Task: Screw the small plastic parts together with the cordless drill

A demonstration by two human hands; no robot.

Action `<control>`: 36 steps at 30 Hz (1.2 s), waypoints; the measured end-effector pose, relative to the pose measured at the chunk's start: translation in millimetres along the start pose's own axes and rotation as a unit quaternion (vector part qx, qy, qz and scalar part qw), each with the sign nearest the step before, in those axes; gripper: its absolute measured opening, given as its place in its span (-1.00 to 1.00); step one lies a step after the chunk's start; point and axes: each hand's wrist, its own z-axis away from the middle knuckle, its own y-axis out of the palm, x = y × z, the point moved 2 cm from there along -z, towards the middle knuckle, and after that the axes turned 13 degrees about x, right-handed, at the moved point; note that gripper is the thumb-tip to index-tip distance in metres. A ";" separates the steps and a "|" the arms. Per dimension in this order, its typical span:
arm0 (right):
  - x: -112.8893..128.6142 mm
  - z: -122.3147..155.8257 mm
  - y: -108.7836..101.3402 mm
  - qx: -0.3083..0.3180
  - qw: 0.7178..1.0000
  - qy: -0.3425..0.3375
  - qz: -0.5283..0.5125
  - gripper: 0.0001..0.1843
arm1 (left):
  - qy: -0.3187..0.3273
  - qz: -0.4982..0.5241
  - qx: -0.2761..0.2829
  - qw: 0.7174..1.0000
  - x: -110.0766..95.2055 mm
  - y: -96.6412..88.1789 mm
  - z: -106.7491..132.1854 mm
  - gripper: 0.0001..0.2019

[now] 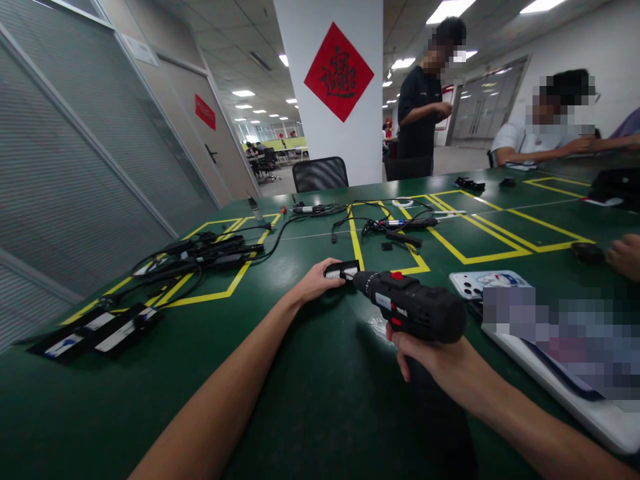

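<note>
My right hand is wrapped round the handle of a black cordless drill with red buttons, its chuck pointing left and away from me. The drill's bit meets a small black piece with a white label, or hides just in front of it; I cannot tell which. Fingers and thumb of my left hand grip that small piece from its left side, against the green table. Most of the piece's near side is covered by my fingers and the drill tip.
Black cables and adapters lie heaped on the left, with flat labelled black pieces nearer me. Cabled tools lie farther back. A phone and a white tablet-like slab are on the right, near another person's hand.
</note>
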 end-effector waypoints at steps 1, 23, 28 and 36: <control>0.3 0.1 -0.3 0.000 1.000 0.007 0.009 -0.86 | 0.000 0.000 0.000 1.000 0.2 0.1 -0.1 -0.51; 0.4 1.2 -1.1 -0.006 0.999 0.021 0.037 -0.81 | 0.017 0.027 0.002 0.999 2.8 1.2 -0.6 -0.52; 3.2 2.0 -0.4 -0.008 0.999 0.029 0.043 -0.83 | 0.013 0.021 0.002 1.000 3.4 1.1 -0.5 -0.52; 0.7 0.4 -1.8 -0.011 0.999 0.024 0.035 -0.81 | 0.005 -0.006 0.000 1.000 -1.5 0.8 1.1 -0.51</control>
